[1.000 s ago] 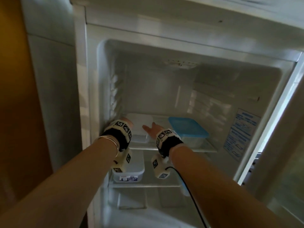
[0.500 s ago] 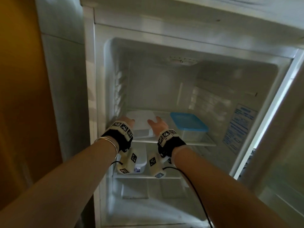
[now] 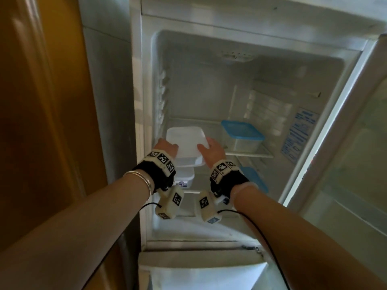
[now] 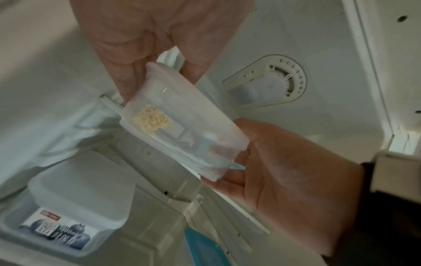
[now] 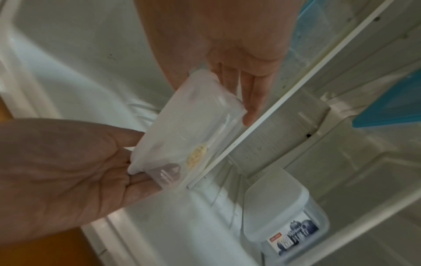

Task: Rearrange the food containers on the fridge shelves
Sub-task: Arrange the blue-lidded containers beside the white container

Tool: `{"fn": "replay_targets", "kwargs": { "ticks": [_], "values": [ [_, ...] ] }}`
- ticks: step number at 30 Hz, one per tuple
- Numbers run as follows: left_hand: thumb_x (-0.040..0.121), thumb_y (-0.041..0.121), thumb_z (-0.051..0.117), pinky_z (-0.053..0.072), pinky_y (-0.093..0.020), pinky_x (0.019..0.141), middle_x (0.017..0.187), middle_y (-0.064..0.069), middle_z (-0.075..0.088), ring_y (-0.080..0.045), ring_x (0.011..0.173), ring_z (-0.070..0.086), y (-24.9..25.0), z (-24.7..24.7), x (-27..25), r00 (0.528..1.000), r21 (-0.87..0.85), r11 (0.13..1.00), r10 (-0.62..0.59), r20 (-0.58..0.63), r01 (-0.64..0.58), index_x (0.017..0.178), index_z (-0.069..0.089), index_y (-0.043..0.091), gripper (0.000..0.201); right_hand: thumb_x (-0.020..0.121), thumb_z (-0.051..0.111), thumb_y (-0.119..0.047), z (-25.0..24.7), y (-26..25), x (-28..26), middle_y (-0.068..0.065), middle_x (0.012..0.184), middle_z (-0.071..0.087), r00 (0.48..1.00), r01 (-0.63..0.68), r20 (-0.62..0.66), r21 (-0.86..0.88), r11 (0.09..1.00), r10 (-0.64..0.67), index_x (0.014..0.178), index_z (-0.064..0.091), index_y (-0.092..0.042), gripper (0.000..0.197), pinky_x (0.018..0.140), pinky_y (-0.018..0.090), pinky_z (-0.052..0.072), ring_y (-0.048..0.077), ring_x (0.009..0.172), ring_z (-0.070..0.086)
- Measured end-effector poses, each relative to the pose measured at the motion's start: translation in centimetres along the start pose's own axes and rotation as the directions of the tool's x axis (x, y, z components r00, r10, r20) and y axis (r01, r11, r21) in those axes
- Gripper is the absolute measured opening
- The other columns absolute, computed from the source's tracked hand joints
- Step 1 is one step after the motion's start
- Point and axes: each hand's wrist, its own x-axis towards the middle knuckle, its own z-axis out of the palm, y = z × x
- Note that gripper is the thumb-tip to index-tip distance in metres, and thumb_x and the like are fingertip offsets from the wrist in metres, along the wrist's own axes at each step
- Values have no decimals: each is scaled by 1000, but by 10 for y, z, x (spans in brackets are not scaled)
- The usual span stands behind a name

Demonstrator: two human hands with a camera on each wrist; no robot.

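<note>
A clear container with a white lid (image 3: 186, 141) is held at the front left of the upper fridge shelf (image 3: 249, 154), overhanging its edge. My left hand (image 3: 166, 148) grips its left end and my right hand (image 3: 210, 150) grips its right end, thumbs on the lid. From below, the left wrist view shows the container (image 4: 182, 122) with a small yellowish lump inside, between the left hand (image 4: 145, 59) and the right hand (image 4: 284, 171). In the right wrist view the container (image 5: 189, 129) sits between the right hand (image 5: 239, 54) and the left hand (image 5: 68, 171).
A blue-lidded container (image 3: 241, 136) stands on the right of the upper shelf. On the lower shelf are a labelled white-lidded container (image 3: 184, 176) on the left and another blue-lidded one (image 3: 254, 177) on the right. The open fridge door (image 3: 345, 164) is at the right.
Both hands closed on the ends of the white-lidded container and drew it forward, so it now overhangs the shelf's front edge. The head camera has pulled back.
</note>
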Motion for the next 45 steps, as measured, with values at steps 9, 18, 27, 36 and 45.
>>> {"fn": "replay_targets", "kwargs": {
  "ticks": [9,18,27,36,45],
  "values": [
    [89,22,52,46,-31,83,123,-22,61,-35,110,60,-11,-5,-30,999,13,999,37,-29,-37,122,54,-3,41,85,63,-26,-8,11,-28,14,130,57,999,-37,16,194,980,35,128,45,-9,49,95,52,51,34,113,59],
    [91,12,51,45,-35,93,128,-25,58,-36,115,57,-23,23,-81,998,-55,998,17,-58,-21,126,49,-6,40,86,63,-24,-28,45,-57,14,130,58,998,-42,55,185,982,32,129,46,-8,49,97,50,50,32,115,59],
    [94,16,46,42,-36,101,135,-23,52,-35,124,51,-60,51,-79,997,33,997,-71,20,70,133,43,-4,43,89,58,-25,-14,80,-68,14,134,54,983,-105,160,99,990,88,133,42,-7,50,97,51,49,33,117,56],
    [97,9,38,39,-35,105,140,-22,48,-34,129,47,-61,62,-1,996,95,995,-31,78,24,137,41,-4,42,98,40,-23,16,84,-13,14,146,43,975,-106,193,-45,993,113,144,35,-9,48,110,36,34,32,131,44],
    [95,0,33,31,-34,109,145,-23,41,-34,134,41,-67,75,59,995,107,992,-70,66,63,140,38,-3,45,95,34,-15,49,90,33,20,136,50,963,-148,223,-43,988,154,149,25,-24,55,94,37,42,26,106,52]
  ]
}}
